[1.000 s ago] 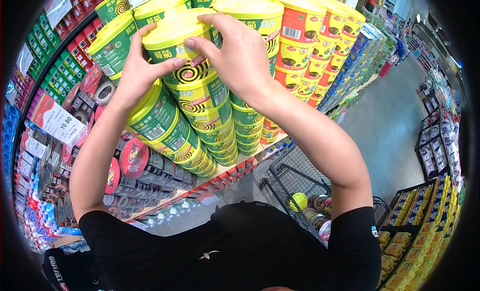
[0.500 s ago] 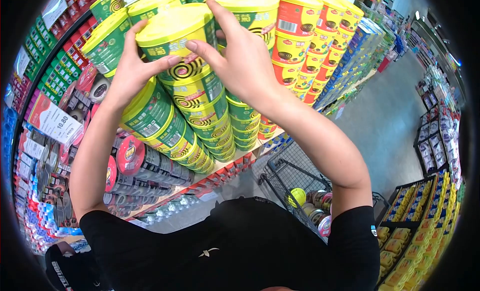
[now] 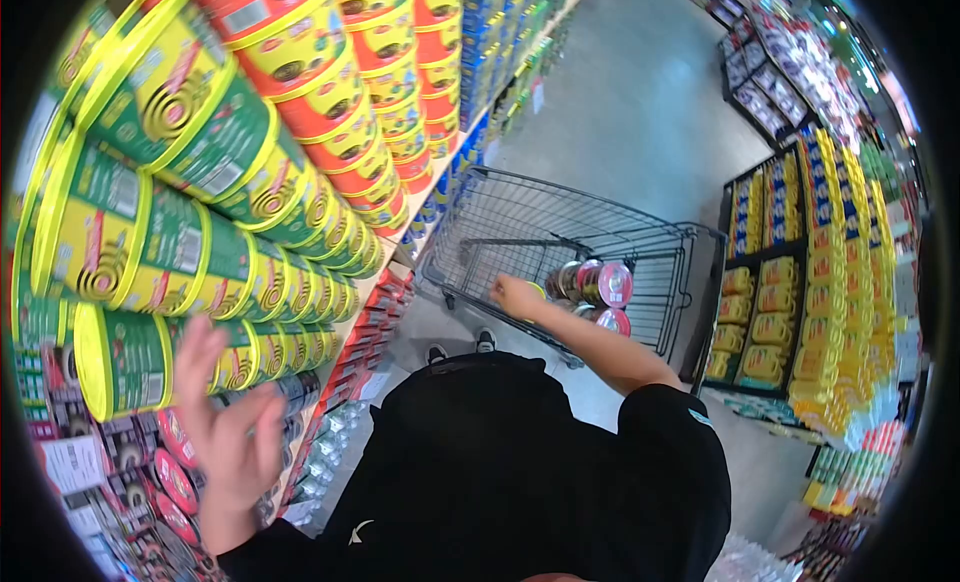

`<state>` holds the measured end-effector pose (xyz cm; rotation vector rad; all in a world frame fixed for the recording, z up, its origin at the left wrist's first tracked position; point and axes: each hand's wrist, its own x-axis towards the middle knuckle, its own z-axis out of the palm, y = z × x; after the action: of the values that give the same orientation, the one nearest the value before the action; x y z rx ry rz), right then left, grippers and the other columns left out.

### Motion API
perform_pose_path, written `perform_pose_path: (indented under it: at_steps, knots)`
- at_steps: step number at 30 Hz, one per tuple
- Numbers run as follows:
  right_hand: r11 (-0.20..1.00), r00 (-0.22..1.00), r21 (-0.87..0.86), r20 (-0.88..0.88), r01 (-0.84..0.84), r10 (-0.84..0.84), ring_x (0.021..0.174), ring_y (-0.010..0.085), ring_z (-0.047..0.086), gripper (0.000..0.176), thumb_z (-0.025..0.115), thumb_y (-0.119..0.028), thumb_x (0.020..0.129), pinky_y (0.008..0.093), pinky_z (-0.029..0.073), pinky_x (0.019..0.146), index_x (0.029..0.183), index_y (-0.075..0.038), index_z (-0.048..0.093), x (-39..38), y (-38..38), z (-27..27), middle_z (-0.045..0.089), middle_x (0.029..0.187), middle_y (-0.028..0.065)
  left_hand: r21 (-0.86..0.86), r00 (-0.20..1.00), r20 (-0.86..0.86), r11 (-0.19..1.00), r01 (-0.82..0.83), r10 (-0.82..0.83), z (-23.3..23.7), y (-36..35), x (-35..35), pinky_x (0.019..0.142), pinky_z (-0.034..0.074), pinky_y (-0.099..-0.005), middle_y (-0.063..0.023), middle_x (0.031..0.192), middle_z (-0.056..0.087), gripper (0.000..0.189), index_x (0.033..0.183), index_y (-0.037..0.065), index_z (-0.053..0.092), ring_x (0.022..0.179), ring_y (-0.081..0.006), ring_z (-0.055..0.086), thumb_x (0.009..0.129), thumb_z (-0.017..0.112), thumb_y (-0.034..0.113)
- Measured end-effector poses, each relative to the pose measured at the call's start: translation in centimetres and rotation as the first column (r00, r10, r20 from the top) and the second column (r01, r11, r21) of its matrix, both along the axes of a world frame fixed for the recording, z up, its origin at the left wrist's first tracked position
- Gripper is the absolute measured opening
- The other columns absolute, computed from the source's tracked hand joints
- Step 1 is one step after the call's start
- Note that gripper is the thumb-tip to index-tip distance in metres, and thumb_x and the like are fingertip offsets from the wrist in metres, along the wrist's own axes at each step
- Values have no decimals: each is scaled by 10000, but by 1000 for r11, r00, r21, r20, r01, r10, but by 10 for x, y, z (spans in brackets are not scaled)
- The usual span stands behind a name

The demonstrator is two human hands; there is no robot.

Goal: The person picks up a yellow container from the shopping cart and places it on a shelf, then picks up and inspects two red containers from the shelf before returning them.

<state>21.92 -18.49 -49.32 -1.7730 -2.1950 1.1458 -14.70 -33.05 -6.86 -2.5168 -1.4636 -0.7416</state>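
My right hand (image 3: 513, 295) reaches down into the wire shopping cart (image 3: 640, 244). Its fingers curl over a yellow-lidded tub (image 3: 541, 290), which the hand mostly hides. Round tins with pink lids (image 3: 600, 282) lie in the cart just to the right of that hand. My left hand (image 3: 228, 427) is raised at the lower left with fingers spread and nothing in it. It hovers in front of the stacked green and yellow tubs (image 3: 170, 247) on the shelf.
Red and yellow tubs (image 3: 330, 62) are stacked further along the shelf. Red tins (image 3: 170, 462) fill the shelf below the left hand. A rack of yellow packs (image 3: 790, 282) stands across the grey aisle floor (image 3: 640, 112). My shoes (image 3: 460, 347) stand beside the cart.
Both hands have left the top tub on the stack. The right hand has dropped into the cart, the left has lowered and opened, and the view has swung down and right.
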Motion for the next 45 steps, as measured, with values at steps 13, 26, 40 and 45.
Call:
perform_pose_path:
  at_steps: [13, 26, 40, 45]
  knots:
    - [960, 984, -277, 179, 32, 18, 1400, 458, 402, 780, 664, -567, 904, 635, 372, 1082, 1525, -175, 400, 95, -109, -51, 465, 1496, 200, -793, 975, 73, 581, 185, -211, -273, 100, 105, 1047, 452, -470, -251, 1387, 518, 760, 1452, 3, 449, 1253, -429, 532, 855, 775, 342]
    - [820, 889, -354, 92, 450, -448, 1127, 404, 662, 804, 742, -491, 847, 441, 526, 947, 1419, 23, 508, 144, -24, -267, 669, 1213, 289, -890, 968, 251, 393, 230, 4, -366, 130, 193, 1026, 482, -457, -254, 1349, 565, 724, 1452, -1, 458, 1224, -415, 575, 914, 718, 408]
    - [789, 808, -317, 473, 527, -350, 1163, 419, 638, 533, 638, -200, 862, 481, 509, 1007, 1327, 17, 494, 130, 31, -317, 650, 1226, 310, -981, 854, -16, -171, 86, 520, -613, 229, 298, 1073, 449, -421, -273, 1404, 566, 736, 1425, -53, 504, 1300, -370, 563, 913, 680, 445]
    - [742, 858, -459, 407, 488, -312, 1109, 430, 665, 476, 649, -199, 857, 498, 504, 1006, 1268, 12, 535, 135, 35, -342, 674, 1191, 292, -913, 691, -176, -379, 152, 701, -717, 217, 321, 1048, 457, -405, -278, 1391, 581, 745, 1415, -90, 500, 1271, -356, 590, 924, 663, 446]
